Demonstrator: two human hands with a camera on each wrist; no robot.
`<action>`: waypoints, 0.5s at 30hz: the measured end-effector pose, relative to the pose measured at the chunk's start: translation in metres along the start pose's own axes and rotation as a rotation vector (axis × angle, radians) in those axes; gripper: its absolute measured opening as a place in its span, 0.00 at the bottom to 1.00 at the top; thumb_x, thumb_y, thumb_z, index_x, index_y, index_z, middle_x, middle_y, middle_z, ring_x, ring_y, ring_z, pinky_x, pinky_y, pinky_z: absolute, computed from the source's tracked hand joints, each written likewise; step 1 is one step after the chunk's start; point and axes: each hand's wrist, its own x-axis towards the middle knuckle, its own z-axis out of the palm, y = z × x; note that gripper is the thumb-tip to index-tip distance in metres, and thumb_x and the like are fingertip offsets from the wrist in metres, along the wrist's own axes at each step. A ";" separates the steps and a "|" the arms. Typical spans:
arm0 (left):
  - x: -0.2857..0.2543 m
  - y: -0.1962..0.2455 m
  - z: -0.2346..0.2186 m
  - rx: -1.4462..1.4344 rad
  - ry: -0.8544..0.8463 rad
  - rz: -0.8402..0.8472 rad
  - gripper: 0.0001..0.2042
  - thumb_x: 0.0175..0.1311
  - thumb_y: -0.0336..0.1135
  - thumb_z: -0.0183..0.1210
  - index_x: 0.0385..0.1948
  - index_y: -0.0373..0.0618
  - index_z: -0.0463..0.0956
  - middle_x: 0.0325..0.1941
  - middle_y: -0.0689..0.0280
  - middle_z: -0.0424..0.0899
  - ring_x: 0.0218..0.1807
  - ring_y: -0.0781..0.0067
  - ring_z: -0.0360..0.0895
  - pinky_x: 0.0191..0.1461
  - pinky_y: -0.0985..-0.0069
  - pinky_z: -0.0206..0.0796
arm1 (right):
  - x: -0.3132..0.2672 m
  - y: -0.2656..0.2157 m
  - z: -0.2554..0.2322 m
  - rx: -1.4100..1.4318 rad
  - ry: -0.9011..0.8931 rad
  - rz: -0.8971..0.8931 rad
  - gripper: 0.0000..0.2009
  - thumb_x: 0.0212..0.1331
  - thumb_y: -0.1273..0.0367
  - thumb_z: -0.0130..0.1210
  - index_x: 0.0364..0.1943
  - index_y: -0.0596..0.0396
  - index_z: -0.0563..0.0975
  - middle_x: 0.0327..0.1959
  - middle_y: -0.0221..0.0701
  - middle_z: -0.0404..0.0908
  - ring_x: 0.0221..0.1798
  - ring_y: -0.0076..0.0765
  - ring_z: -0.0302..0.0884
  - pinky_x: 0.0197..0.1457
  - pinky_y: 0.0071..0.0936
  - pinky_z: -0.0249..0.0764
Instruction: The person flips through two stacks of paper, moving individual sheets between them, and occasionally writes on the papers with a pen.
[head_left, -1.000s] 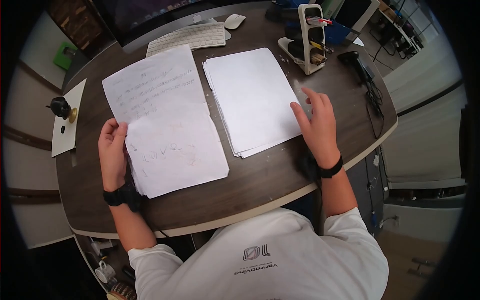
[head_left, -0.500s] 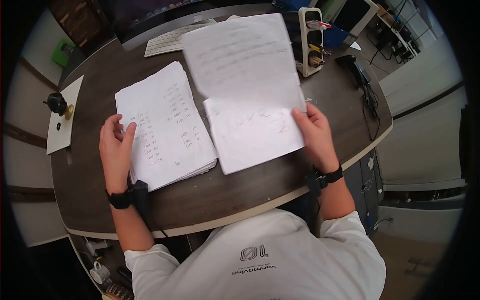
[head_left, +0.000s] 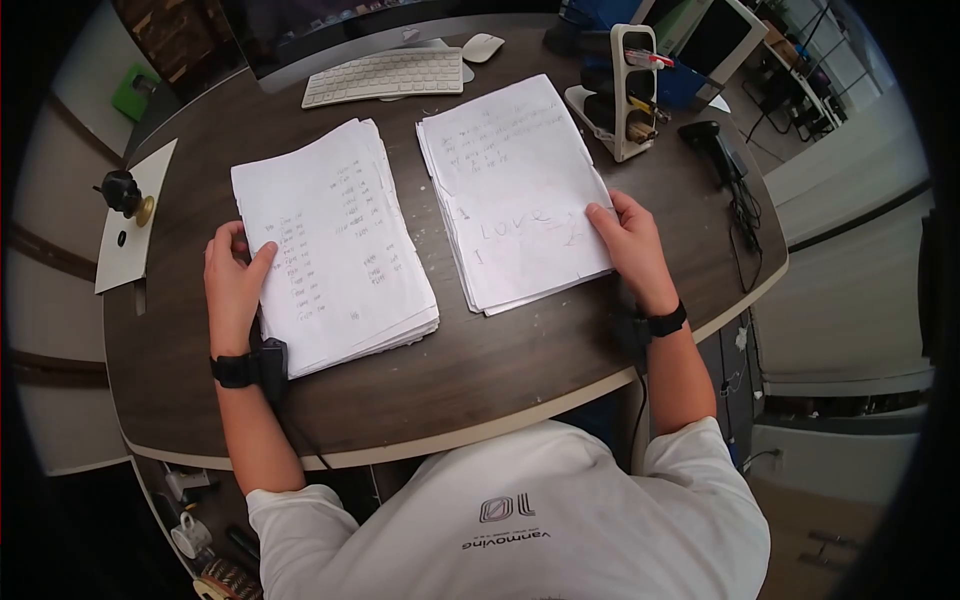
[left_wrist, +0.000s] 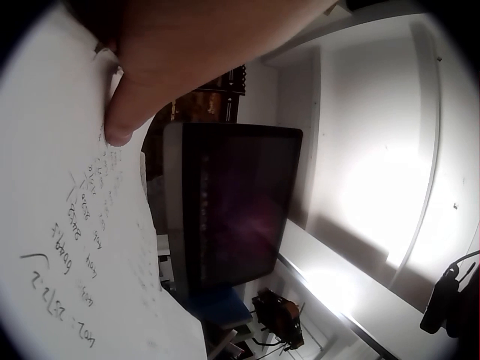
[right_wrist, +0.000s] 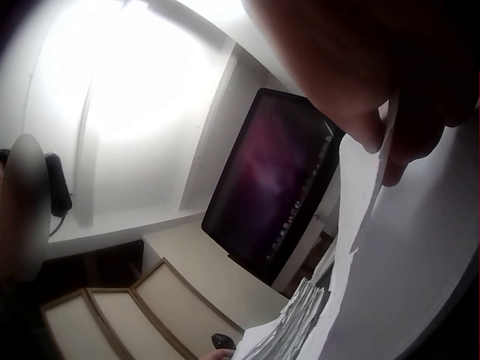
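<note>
Two paper stacks lie side by side on the desk. The left stack (head_left: 330,250) shows a sheet with columns of handwriting. At its left edge, the left hand (head_left: 235,280) has its thumb on top and fingers curled at the side; the left wrist view shows this thumb (left_wrist: 124,124) against the written page. On the right stack lies a creased sheet (head_left: 515,190) with written lines and the word LOVE. The right hand (head_left: 640,255) pinches its right edge. In the right wrist view, the sheet's edge (right_wrist: 382,157) passes between thumb and fingers.
Behind the stacks are a keyboard (head_left: 385,77), a mouse (head_left: 483,47) and a monitor (right_wrist: 266,180). A white pen holder (head_left: 618,100) stands beyond the right stack, with a black scanner-like device and cable (head_left: 715,150) farther right. A white board (head_left: 135,220) lies at far left.
The written sheet has moved from the left stack over to the right one and come down on it. The right hand has taken hold of its edge; another written page now tops the left stack.
</note>
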 end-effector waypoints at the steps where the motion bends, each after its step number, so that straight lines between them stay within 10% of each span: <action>1: 0.001 0.001 -0.003 -0.005 -0.004 -0.008 0.20 0.65 0.37 0.72 0.54 0.37 0.79 0.41 0.64 0.78 0.39 0.74 0.74 0.45 0.70 0.73 | 0.000 0.003 0.002 -0.102 0.027 -0.057 0.20 0.73 0.66 0.63 0.61 0.68 0.80 0.44 0.33 0.89 0.42 0.23 0.84 0.48 0.26 0.80; 8: 0.009 -0.010 -0.015 -0.412 -0.089 -0.179 0.10 0.77 0.35 0.63 0.49 0.37 0.80 0.32 0.74 0.80 0.32 0.83 0.72 0.42 0.80 0.70 | -0.018 -0.015 0.017 -0.578 0.207 -0.252 0.23 0.68 0.65 0.67 0.62 0.64 0.80 0.43 0.42 0.88 0.42 0.40 0.85 0.49 0.33 0.80; 11: 0.008 -0.002 -0.023 -0.775 -0.126 -0.245 0.11 0.80 0.35 0.62 0.52 0.37 0.77 0.39 0.72 0.84 0.38 0.84 0.78 0.45 0.82 0.73 | -0.034 -0.038 0.022 -0.932 0.391 -0.646 0.23 0.66 0.64 0.69 0.63 0.60 0.81 0.46 0.43 0.86 0.42 0.44 0.83 0.48 0.35 0.80; 15: 0.001 0.028 -0.021 -0.992 -0.105 -0.172 0.13 0.80 0.35 0.61 0.57 0.38 0.74 0.46 0.68 0.85 0.45 0.82 0.82 0.51 0.81 0.75 | -0.076 -0.069 0.048 -0.213 -0.260 -0.324 0.25 0.66 0.63 0.71 0.65 0.56 0.80 0.50 0.38 0.86 0.43 0.34 0.81 0.45 0.30 0.79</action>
